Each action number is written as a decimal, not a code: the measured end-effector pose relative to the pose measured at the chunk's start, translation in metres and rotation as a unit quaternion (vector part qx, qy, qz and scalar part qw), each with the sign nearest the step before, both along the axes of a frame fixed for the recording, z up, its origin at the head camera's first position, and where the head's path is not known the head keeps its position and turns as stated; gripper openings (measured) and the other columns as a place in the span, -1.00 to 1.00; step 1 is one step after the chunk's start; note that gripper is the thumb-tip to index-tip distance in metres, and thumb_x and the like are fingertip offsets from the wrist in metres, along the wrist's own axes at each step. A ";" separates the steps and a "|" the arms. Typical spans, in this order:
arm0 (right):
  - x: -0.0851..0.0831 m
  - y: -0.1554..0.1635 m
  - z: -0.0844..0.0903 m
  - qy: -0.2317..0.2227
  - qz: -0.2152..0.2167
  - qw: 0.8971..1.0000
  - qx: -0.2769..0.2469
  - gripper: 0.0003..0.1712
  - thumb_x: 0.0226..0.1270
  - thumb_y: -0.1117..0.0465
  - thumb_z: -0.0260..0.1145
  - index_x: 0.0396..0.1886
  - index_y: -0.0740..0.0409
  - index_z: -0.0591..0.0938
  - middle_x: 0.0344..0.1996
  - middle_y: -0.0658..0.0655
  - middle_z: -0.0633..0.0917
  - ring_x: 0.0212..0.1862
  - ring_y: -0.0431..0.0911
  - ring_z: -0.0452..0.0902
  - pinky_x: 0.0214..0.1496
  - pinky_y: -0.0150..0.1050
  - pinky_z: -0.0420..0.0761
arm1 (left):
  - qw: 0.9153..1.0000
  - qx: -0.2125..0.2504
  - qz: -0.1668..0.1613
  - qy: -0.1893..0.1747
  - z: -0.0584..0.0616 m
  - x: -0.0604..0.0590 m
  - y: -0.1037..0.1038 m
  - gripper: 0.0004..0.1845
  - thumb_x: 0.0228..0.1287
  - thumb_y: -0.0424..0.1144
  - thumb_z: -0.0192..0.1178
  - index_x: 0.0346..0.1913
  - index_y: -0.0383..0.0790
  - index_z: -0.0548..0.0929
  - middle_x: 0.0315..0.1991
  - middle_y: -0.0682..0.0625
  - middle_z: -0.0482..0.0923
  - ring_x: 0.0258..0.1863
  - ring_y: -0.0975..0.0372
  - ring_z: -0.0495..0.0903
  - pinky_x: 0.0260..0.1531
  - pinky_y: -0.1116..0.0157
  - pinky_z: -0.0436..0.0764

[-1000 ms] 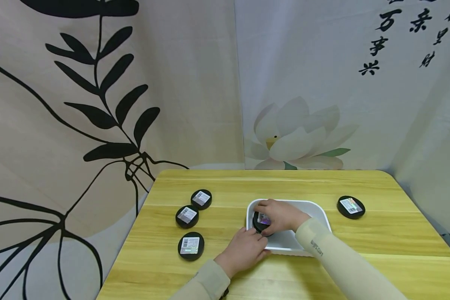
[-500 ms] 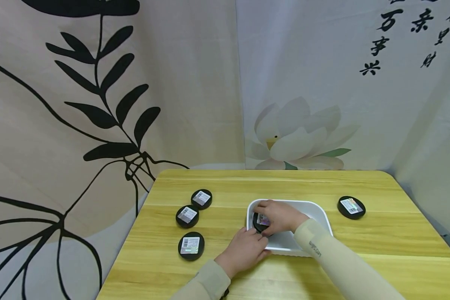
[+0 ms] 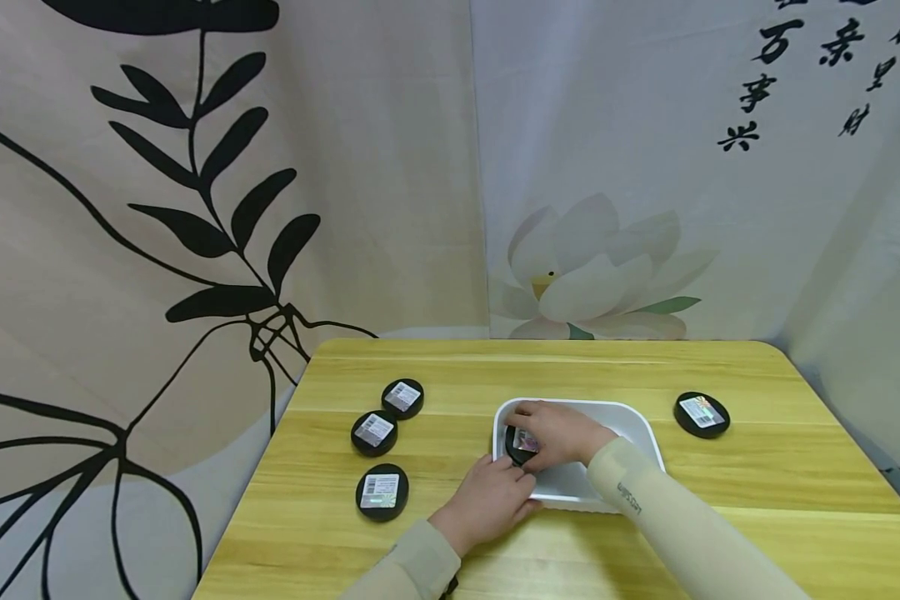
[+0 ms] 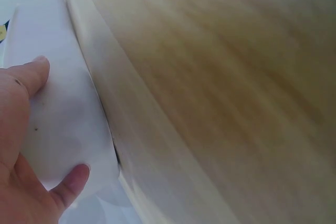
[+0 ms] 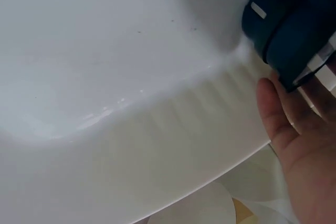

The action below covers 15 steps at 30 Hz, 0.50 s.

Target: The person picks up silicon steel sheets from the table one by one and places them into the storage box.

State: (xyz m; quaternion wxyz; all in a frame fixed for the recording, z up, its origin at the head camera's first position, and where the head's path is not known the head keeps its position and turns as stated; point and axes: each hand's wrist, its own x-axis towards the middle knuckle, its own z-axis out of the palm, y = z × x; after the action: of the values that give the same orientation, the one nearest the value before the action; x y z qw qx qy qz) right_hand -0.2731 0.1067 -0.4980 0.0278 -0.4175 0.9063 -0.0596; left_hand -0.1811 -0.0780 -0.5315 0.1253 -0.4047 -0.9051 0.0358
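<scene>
A white rectangular tray (image 3: 621, 410) sits on the wooden table. Inside its left end is a black round container (image 3: 522, 447) with a silvery label on top; in the right wrist view the container (image 5: 289, 24) shows a seam around its side. My right hand (image 3: 562, 431) reaches over the tray and grips this container, fingers at the far side and thumb at the near side. At the tray's near left corner my left hand (image 3: 487, 504) holds on. The left wrist view shows digits of the left hand (image 4: 21, 145) against the outer wall of the tray (image 4: 65, 114).
Left of the tray lie three more black labelled containers: one at the back (image 3: 402, 398), one in the middle (image 3: 374, 433) and one nearer (image 3: 382, 492). Another black container (image 3: 702, 415) lies to the right. A printed curtain (image 3: 390, 167) hangs behind the table (image 3: 757, 500).
</scene>
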 end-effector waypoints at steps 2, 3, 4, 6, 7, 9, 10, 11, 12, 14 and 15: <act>0.000 0.000 0.002 -0.011 -0.007 1.000 0.002 -0.16 0.01 -0.16 0.54 0.32 -0.02 0.54 0.20 0.11 0.59 0.10 -0.04 0.60 0.19 -0.08 0.59 | 1.000 0.002 0.000 0.002 0.000 0.000 0.000 -0.67 0.46 0.22 0.06 -0.30 0.09 0.57 -0.22 0.26 0.69 -0.18 0.31 0.53 -0.19 0.32 0.41; 0.001 0.000 0.003 -0.019 -0.012 1.000 0.005 -0.16 0.03 -0.17 0.53 0.33 -0.02 0.54 0.23 0.12 0.58 0.11 -0.04 0.60 0.20 -0.08 0.58 | 1.000 0.003 0.000 0.002 0.000 0.000 0.000 -0.67 0.46 0.22 0.07 -0.30 0.09 0.57 -0.23 0.26 0.68 -0.19 0.31 0.53 -0.19 0.32 0.42; 0.001 0.000 0.005 -0.023 -0.014 1.000 0.004 -0.15 0.03 -0.17 0.52 0.34 -0.02 0.53 0.24 0.14 0.57 0.11 -0.03 0.61 0.20 -0.07 0.59 | 1.000 0.004 0.001 0.002 0.000 -0.001 0.000 -0.67 0.46 0.22 0.07 -0.31 0.09 0.57 -0.23 0.25 0.68 -0.19 0.31 0.53 -0.19 0.32 0.42; 0.002 0.000 0.008 -0.037 -0.024 0.999 0.004 -0.15 0.05 -0.17 0.51 0.36 -0.02 0.53 0.27 0.16 0.56 0.12 -0.01 0.61 0.20 -0.05 0.59 | 1.000 0.005 0.001 0.000 0.000 -0.001 0.000 -0.67 0.46 0.22 0.07 -0.31 0.09 0.57 -0.24 0.25 0.67 -0.19 0.31 0.52 -0.18 0.31 0.43; 0.003 0.000 0.010 -0.041 -0.028 0.999 0.003 -0.15 0.05 -0.17 0.51 0.36 -0.03 0.52 0.27 0.16 0.56 0.11 -0.01 0.62 0.19 -0.05 0.59 | 1.000 0.004 0.001 -0.001 0.000 -0.001 0.000 -0.67 0.46 0.22 0.07 -0.31 0.09 0.57 -0.24 0.25 0.67 -0.19 0.30 0.52 -0.18 0.31 0.43; 0.005 0.001 0.014 -0.049 -0.035 0.998 -0.002 -0.16 0.05 -0.18 0.51 0.35 -0.03 0.53 0.27 0.16 0.56 0.09 0.00 0.63 0.16 -0.03 0.60 | 1.000 0.003 0.001 -0.001 0.000 -0.001 0.001 -0.67 0.46 0.22 0.07 -0.31 0.09 0.57 -0.25 0.25 0.67 -0.20 0.30 0.52 -0.18 0.31 0.43; 0.005 0.001 0.016 -0.051 -0.038 0.998 -0.004 -0.17 0.06 -0.19 0.51 0.35 -0.04 0.53 0.26 0.15 0.57 0.07 0.00 0.63 0.14 -0.03 0.61 | 1.000 0.003 0.000 0.000 0.000 -0.001 0.001 -0.67 0.46 0.22 0.07 -0.31 0.09 0.57 -0.25 0.25 0.67 -0.20 0.30 0.52 -0.19 0.31 0.43; 0.006 0.002 0.017 -0.054 -0.042 0.998 -0.004 -0.17 0.07 -0.20 0.50 0.35 -0.07 0.52 0.25 0.14 0.57 0.06 -0.01 0.63 0.13 -0.03 0.61 | 1.000 0.002 0.000 0.001 -0.001 -0.001 0.001 -0.67 0.46 0.22 0.07 -0.31 0.09 0.57 -0.26 0.24 0.67 -0.21 0.30 0.53 -0.19 0.31 0.43; 0.007 0.002 0.019 -0.056 -0.044 0.997 -0.005 -0.18 0.08 -0.22 0.50 0.35 -0.08 0.52 0.24 0.13 0.57 0.04 -0.02 0.63 0.11 -0.03 0.61 | 1.000 0.002 -0.001 0.003 -0.001 -0.001 0.001 -0.67 0.46 0.22 0.07 -0.30 0.09 0.57 -0.26 0.24 0.67 -0.21 0.30 0.53 -0.19 0.32 0.43; 0.008 0.004 0.021 -0.056 -0.047 0.997 -0.007 -0.18 0.10 -0.24 0.49 0.35 -0.09 0.52 0.23 0.13 0.57 0.02 -0.01 0.63 0.08 -0.02 0.62 | 1.000 0.002 -0.002 0.006 -0.001 -0.001 0.001 -0.67 0.46 0.22 0.08 -0.30 0.09 0.57 -0.27 0.24 0.68 -0.21 0.31 0.53 -0.20 0.32 0.43; 0.008 0.004 0.022 -0.056 -0.048 0.997 -0.006 -0.18 0.11 -0.26 0.48 0.35 -0.11 0.51 0.22 0.11 0.58 0.01 -0.02 0.63 0.07 -0.03 0.63 | 1.000 0.002 -0.002 0.006 -0.002 -0.001 0.001 -0.67 0.46 0.22 0.08 -0.30 0.09 0.57 -0.27 0.23 0.68 -0.20 0.31 0.54 -0.20 0.32 0.43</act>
State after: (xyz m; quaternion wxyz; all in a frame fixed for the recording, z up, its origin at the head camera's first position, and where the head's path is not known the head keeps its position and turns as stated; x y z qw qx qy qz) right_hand -0.2650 0.1110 -0.4760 0.0732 -0.3694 0.9220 -0.0895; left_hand -0.1817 -0.0771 -0.5330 0.1317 -0.4063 -0.9035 0.0361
